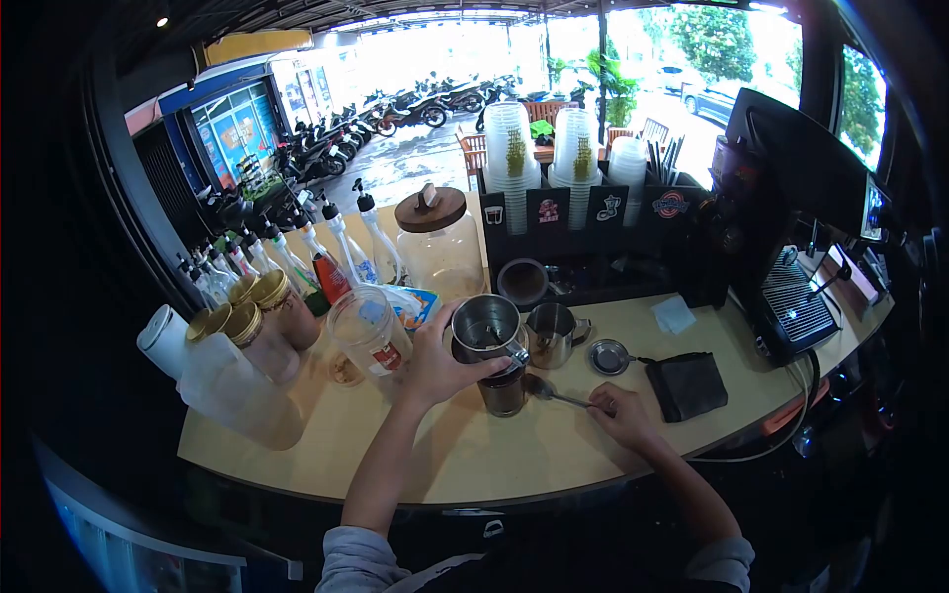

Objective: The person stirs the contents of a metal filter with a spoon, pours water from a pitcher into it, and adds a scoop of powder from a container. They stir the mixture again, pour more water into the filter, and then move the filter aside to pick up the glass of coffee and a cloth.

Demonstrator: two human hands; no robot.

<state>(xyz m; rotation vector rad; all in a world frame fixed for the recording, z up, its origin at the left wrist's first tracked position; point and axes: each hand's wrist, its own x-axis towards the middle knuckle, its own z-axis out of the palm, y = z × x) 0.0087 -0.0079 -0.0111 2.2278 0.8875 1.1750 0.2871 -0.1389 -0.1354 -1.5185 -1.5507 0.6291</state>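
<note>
My left hand (441, 358) is wrapped round a metal cup (486, 326), its open mouth facing up toward me. Directly under that cup in this view stands a small container with dark contents (504, 395). A spoon (563, 397) is pinched in my right hand (621, 415), its bowl pointing left beside the dark container. Just behind the spoon stands a metal pitcher (550, 338) with a handle on its right. To the left of my left hand is a clear plastic tub (368, 331) with a red label.
A folded dark cloth (687, 385) and a small round metal dish (608, 357) lie at right. Behind are a wooden-lidded glass jar (440, 252) and stacked plastic cups (511, 158). Pump bottles (331, 272) and brown canisters (287, 311) crowd the left; an espresso machine (796, 306) stands far right.
</note>
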